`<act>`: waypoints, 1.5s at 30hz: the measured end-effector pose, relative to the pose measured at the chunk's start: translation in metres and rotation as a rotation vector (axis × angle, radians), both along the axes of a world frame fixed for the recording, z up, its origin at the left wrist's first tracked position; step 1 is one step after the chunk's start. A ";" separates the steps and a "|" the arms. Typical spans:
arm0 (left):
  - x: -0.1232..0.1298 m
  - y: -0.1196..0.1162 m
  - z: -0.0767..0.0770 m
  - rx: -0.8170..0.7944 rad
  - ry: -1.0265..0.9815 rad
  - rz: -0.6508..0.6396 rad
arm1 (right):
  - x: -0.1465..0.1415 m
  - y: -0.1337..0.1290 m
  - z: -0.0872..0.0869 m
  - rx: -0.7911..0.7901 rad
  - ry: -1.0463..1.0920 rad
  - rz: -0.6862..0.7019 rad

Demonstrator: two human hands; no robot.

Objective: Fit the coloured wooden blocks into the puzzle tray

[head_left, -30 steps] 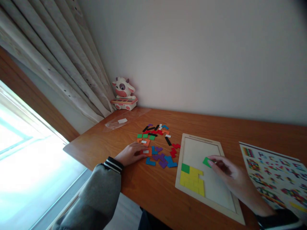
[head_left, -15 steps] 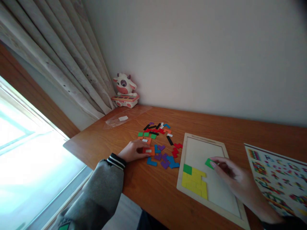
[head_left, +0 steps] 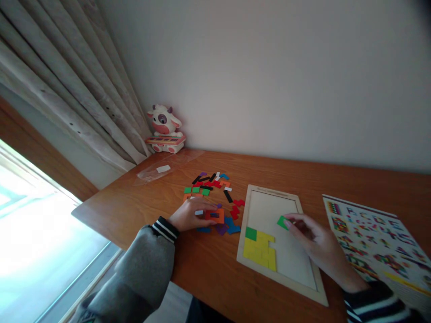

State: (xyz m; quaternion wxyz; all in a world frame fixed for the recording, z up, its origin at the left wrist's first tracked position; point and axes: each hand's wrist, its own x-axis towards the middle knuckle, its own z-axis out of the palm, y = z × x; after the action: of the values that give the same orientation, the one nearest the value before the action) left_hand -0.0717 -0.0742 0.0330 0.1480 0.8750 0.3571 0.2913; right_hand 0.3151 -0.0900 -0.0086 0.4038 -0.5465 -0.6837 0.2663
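"While the table is holding up the wooden tray, which hand is hovering over it?"

"The right hand. The left hand is resting off to the left."

"What's showing near the yellow patch?"

"The right fingers are pinching a green piece over the tray, poking out to their left (they're hiding some, so I'm not seeing a long side). The left fingers are pinching an orange piece, well away."

The head camera looks forward and down (fairly near) at both hands.
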 end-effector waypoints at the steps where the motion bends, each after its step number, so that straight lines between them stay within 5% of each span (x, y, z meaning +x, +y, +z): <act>1: 0.013 0.001 0.001 0.007 -0.011 -0.047 | 0.001 0.000 0.002 0.000 0.003 -0.001; 10: 0.154 -0.010 -0.001 -0.099 -0.045 -0.408 | 0.027 -0.001 0.008 0.033 0.069 -0.090; 14: 0.184 -0.022 -0.013 -0.110 -0.020 -0.400 | 0.034 -0.005 0.005 0.018 0.089 -0.085; 21: 0.186 -0.025 -0.024 -0.099 -0.018 -0.395 | 0.032 -0.004 -0.003 0.028 0.235 -0.163; 45: 0.183 -0.032 -0.025 -0.136 -0.032 -0.403 | 0.028 -0.011 0.000 0.111 0.143 -0.143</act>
State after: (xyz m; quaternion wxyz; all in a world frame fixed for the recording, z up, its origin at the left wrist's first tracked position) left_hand 0.1109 -0.1059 0.0079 0.2679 0.9119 0.1913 0.2451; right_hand 0.3434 -0.1006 -0.0083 0.4990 -0.5502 -0.6262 0.2369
